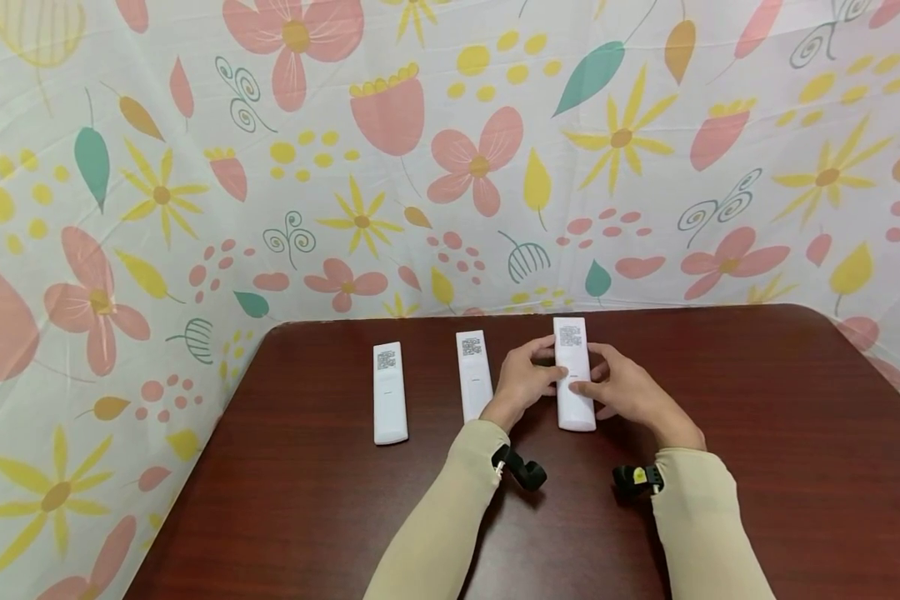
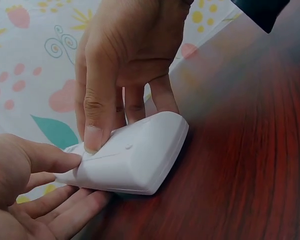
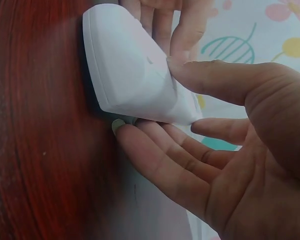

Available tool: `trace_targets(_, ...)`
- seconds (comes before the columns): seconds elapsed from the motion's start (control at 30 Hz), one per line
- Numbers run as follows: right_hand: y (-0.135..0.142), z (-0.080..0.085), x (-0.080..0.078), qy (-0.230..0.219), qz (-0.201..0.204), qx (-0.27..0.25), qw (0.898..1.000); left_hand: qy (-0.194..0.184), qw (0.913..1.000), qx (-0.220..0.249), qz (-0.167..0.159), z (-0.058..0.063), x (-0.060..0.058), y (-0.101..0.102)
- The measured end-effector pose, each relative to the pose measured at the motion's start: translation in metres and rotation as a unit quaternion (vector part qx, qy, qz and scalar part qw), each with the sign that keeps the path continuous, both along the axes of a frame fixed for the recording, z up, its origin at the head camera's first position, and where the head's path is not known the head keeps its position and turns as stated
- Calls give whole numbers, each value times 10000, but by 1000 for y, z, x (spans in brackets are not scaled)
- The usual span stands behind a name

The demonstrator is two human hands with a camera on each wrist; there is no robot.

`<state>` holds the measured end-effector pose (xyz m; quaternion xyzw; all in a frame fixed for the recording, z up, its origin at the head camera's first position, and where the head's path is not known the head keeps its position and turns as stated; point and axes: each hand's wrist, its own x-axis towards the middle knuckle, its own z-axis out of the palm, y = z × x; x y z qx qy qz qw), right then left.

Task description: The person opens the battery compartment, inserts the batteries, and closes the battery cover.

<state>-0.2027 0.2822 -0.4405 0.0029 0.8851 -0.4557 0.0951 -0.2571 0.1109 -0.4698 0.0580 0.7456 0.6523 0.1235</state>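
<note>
A white remote control (image 1: 576, 410) lies back side up, its printed label at the far end, between the two hands. My left hand (image 1: 522, 377) grips its left edge, thumb on the back face and fingers round the side. From the opposite edge my right hand (image 1: 633, 390) holds it too, with the thumb pressing on the back. In the left wrist view the remote's near end (image 2: 140, 160) sits close over the table, and fingers reach beneath its edge. The right wrist view shows the right hand's fingers (image 3: 160, 160) curled under the remote.
Two more white remotes lie label side up to the left: one at the far left (image 1: 390, 408), one in the middle (image 1: 475, 371), partly behind the left hand. All are on a dark reddish wooden table (image 1: 292, 500). A floral curtain (image 1: 450, 167) hangs behind the table's back edge.
</note>
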Motion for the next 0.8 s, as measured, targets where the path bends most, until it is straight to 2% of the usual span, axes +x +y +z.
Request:
trace_targets(0.27, 2, -2, -1, -27, 71, 136, 9999, -16, 9999, -112, -4, -2, 0, -3)
trace_targets(0.8, 2, -3, -1, 126, 154, 279, 9994, 31, 9996, -196, 192, -5, -2, -1)
